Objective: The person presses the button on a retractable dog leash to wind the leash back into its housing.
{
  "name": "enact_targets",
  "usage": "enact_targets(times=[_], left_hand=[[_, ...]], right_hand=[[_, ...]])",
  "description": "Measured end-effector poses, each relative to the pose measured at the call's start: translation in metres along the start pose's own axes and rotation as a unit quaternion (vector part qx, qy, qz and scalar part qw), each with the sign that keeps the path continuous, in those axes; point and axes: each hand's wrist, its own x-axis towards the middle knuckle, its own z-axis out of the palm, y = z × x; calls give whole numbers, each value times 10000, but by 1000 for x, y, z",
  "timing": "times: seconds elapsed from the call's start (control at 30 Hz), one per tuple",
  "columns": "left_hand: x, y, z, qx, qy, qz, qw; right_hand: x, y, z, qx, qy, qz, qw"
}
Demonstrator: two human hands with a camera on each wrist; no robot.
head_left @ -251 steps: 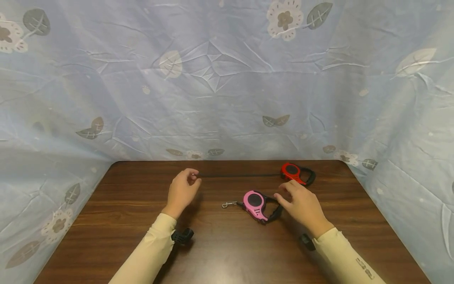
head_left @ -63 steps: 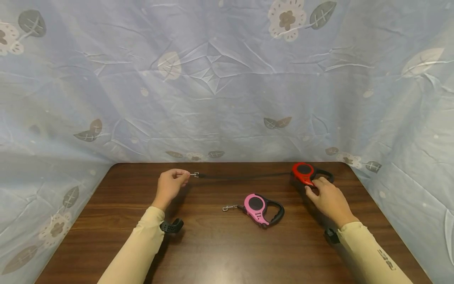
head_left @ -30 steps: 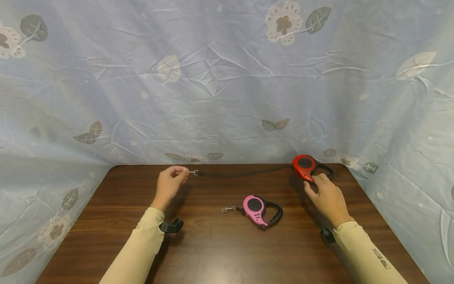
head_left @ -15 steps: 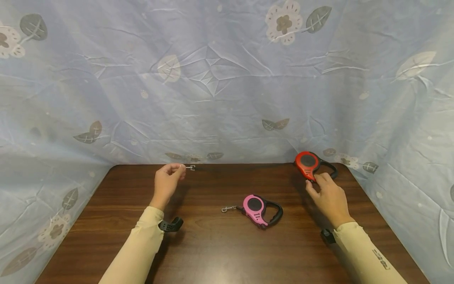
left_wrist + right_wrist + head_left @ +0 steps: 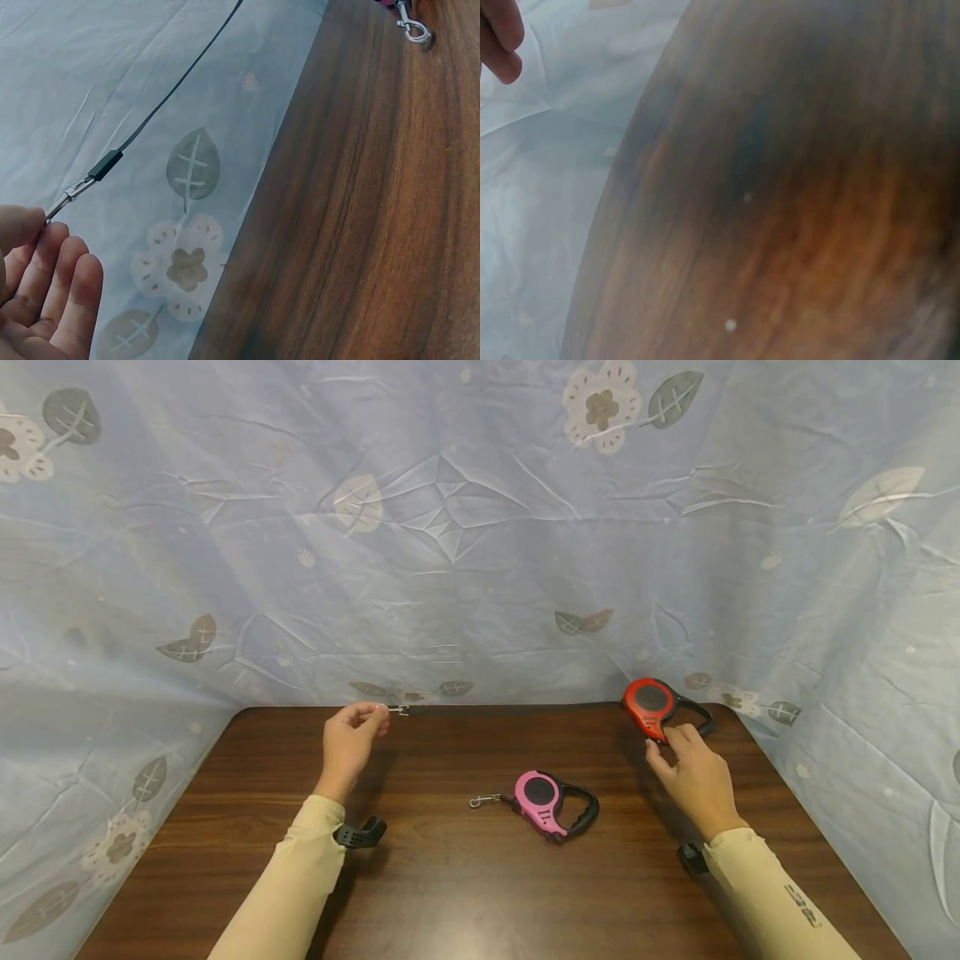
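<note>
In the head view my left hand [image 5: 348,743] pinches the metal clip [image 5: 401,710] of a red retractable dog leash between thumb and fingertips. The left wrist view shows this clip with its black strap [image 5: 180,82] running taut and slanting away. At the right, my right hand [image 5: 697,781] grips the lower end of the red leash [image 5: 649,697], beside its black loop handle. The strap spans between both hands along the table's back edge. A pink retractable leash [image 5: 538,792] lies untouched between my arms. In the right wrist view only some fingertips [image 5: 501,56] show; the leash is out of sight.
The pink leash's metal clip [image 5: 486,800] points left on the brown wooden table [image 5: 465,893]. A floral, light blue cloth [image 5: 465,593] hangs behind the table and along both sides.
The right hand has gone from beside the pink leash to the red one, shifting it right and raising it. The left hand has moved left and back; the sagging strap is now straight.
</note>
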Motion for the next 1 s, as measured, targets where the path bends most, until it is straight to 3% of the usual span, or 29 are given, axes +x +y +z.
enact_targets(times=[1.0], left_hand=[[-2,2,1,-511,359,215,9978]], right_hand=[[5,-6,9,106,243,-19,9996]])
